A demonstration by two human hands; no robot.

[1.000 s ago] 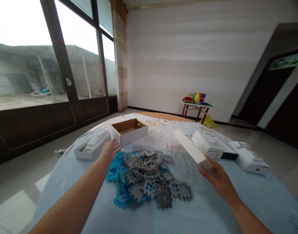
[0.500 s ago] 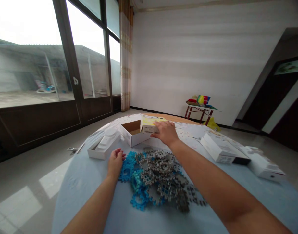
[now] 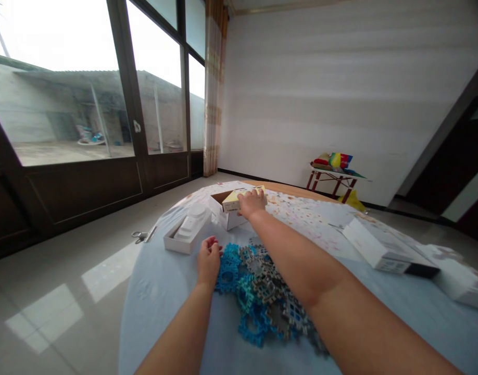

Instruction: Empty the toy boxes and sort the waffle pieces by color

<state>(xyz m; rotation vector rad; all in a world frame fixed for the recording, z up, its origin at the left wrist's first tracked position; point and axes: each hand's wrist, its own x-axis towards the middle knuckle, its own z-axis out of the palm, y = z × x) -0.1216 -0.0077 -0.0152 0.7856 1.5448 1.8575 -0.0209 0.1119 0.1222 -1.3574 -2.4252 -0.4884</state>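
My right hand [image 3: 251, 203] reaches far across the table and grips a long flat box [image 3: 235, 200] with a yellow top, holding it over the open cardboard box [image 3: 228, 219]. My left hand [image 3: 209, 259] rests with curled fingers at the left edge of a heap of blue and grey interlocking plastic tiles [image 3: 262, 291]; whether it holds a tile is hidden. My right forearm crosses over the heap.
A white tray with a white device [image 3: 187, 233] sits left of the cardboard box. White boxes [image 3: 383, 250] lie at the right. Scissors [image 3: 142, 236] lie on the floor by the table's left edge. A small red-legged table [image 3: 332, 177] stands by the far wall.
My right hand picked up the long box from the right side and carried it left to the open cardboard box. My left hand drew back and curled at the tile heap.
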